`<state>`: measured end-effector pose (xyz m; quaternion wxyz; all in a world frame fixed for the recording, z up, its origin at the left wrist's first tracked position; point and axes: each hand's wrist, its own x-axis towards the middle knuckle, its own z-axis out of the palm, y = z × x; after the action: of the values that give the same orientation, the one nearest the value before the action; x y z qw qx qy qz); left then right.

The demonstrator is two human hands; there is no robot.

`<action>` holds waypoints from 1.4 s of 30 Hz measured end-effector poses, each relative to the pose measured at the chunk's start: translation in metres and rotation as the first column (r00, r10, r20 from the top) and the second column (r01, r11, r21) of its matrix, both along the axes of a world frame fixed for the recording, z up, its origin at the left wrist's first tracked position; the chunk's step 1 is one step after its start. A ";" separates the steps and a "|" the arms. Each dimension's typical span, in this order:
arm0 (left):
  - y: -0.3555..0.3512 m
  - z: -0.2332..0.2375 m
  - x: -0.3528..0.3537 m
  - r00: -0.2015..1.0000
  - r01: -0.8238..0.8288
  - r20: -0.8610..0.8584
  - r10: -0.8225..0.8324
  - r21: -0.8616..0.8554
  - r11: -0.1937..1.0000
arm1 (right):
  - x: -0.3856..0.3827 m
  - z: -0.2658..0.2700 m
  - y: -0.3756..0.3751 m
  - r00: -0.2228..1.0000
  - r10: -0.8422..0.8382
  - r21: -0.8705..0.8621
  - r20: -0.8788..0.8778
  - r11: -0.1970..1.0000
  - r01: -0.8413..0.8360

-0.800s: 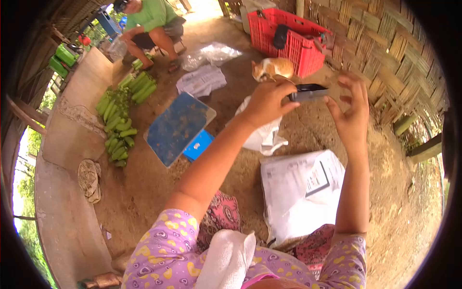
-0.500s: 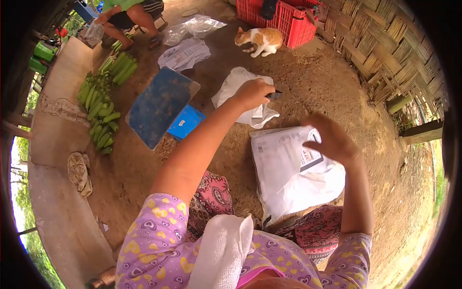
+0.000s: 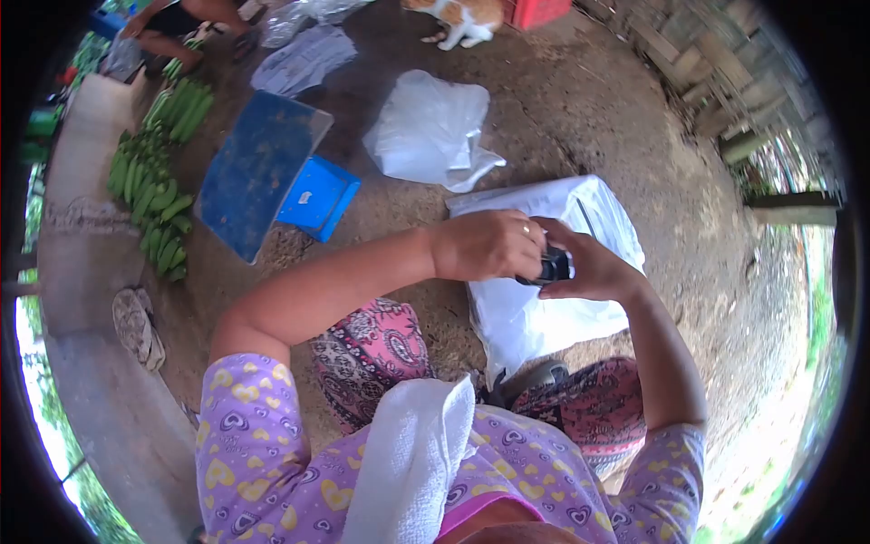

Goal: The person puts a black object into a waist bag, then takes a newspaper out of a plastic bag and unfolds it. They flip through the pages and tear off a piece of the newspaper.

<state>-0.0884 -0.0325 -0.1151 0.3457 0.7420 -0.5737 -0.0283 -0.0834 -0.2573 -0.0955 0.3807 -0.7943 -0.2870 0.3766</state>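
Observation:
A small black object (image 3: 555,265), glossy and dark, sits between my two hands; its kind I cannot make out. My left hand (image 3: 489,245), with a ring on one finger, has its fingertips closed at the object's left side. From the right, my right hand (image 3: 594,265) curls thumb and fingers around it. Just below both hands lies a flat white plastic-wrapped package (image 3: 535,322) on the ground, partly covered by them. Beyond it rests a crumpled white plastic bag (image 3: 426,127).
To the left stands a blue base (image 3: 319,199) under a tilted blue plate (image 3: 263,172), like a weighing scale. Green bananas (image 3: 149,195) lie by a low concrete ledge (image 3: 86,272). A cat (image 3: 462,18), a red crate (image 3: 536,11) and a seated person's legs (image 3: 195,27) are at the back.
My left hand has come back from above the white bag, bringing the black object over the package. My right hand has moved down and left to meet it. The view has tipped downward.

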 end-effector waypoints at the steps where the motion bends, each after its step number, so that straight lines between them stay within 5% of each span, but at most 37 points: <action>1: 0.000 -0.004 -0.001 0.999 -0.012 -0.047 0.011 -0.016 1.000 | -0.001 -0.002 0.003 0.993 0.076 -0.057 0.085 0.996 -0.072; 5: -0.011 -0.027 -0.002 0.991 -0.110 -0.075 0.107 -0.031 0.993 | 0.014 -0.015 -0.009 0.983 0.075 -0.061 0.170 0.996 -0.065; 9: -0.022 -0.023 0.006 0.936 -0.351 -0.053 0.348 -0.062 0.934 | 0.060 -0.007 -0.071 0.824 -0.140 -0.009 0.549 0.985 0.172; 11: -0.015 -0.025 0.009 0.904 -0.424 -0.074 0.422 -0.013 0.906 | 0.082 -0.025 -0.126 0.777 -0.299 -0.019 0.553 0.929 0.371; 13: -0.004 -0.030 0.012 0.883 -0.455 -0.072 0.463 0.103 0.884 | 0.089 -0.071 -0.195 0.614 -0.447 0.008 0.651 0.812 0.583; 15: 0.005 -0.039 0.013 0.870 -0.458 -0.099 0.483 0.201 0.866 | 0.073 -0.145 -0.282 0.551 -0.576 -0.146 0.603 0.600 0.787; 17: 0.012 -0.050 0.012 0.858 -0.441 -0.141 0.495 0.293 0.848 | 0.031 -0.153 -0.305 0.429 -0.762 -0.419 0.485 0.228 0.879; 18: 0.016 -0.054 0.010 0.852 -0.425 -0.162 0.498 0.340 0.839 | 0.006 -0.203 -0.339 0.322 -0.772 -0.295 0.548 0.182 0.938; 19: 0.019 -0.058 0.009 0.844 -0.408 -0.182 0.504 0.390 0.825 | -0.018 -0.245 -0.367 0.208 -0.889 -0.251 0.407 0.110 0.962; 23: 0.026 -0.065 0.007 0.830 -0.360 -0.195 0.522 0.528 0.769 | -0.073 -0.291 -0.356 -0.135 -0.978 -0.166 0.157 -0.161 0.973; 27: 0.024 -0.056 0.006 0.848 -0.315 -0.171 0.501 0.598 0.737 | -0.053 -0.288 -0.335 -0.350 -0.931 0.020 -0.100 -0.354 0.935; 29: 0.019 -0.038 0.007 0.839 -0.304 -0.189 0.510 0.614 0.728 | -0.026 -0.279 -0.336 -0.269 -0.869 0.112 -0.415 -0.342 0.933; 31: 0.008 -0.010 0.003 0.803 -0.295 -0.252 0.541 0.620 0.727 | 0.002 -0.216 -0.309 -0.091 -0.753 0.190 -0.651 -0.278 0.942; 33: -0.005 0.011 -0.014 0.836 -0.283 -0.264 0.481 0.543 0.790 | 0.021 -0.129 -0.274 0.073 -0.731 0.302 -0.679 -0.187 0.935; 35: -0.015 0.025 -0.037 0.845 -0.230 -0.342 0.410 0.460 0.858 | 0.043 -0.080 -0.264 0.369 -0.630 0.444 -0.683 0.043 0.895; 38: -0.022 0.012 -0.068 0.696 -0.019 -0.619 0.364 0.490 0.871 | 0.072 -0.031 -0.214 0.594 -0.580 0.561 -0.558 0.263 0.785; 42: -0.043 -0.011 -0.127 0.574 0.245 -0.761 0.304 0.513 0.822 | 0.058 0.006 -0.148 0.664 -0.575 0.556 -0.478 0.387 0.736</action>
<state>-0.2157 -0.0757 -0.1259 0.3334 0.7199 -0.2985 -0.5306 -0.0250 -0.4052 -0.0895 0.8006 -0.5839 -0.0280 0.1316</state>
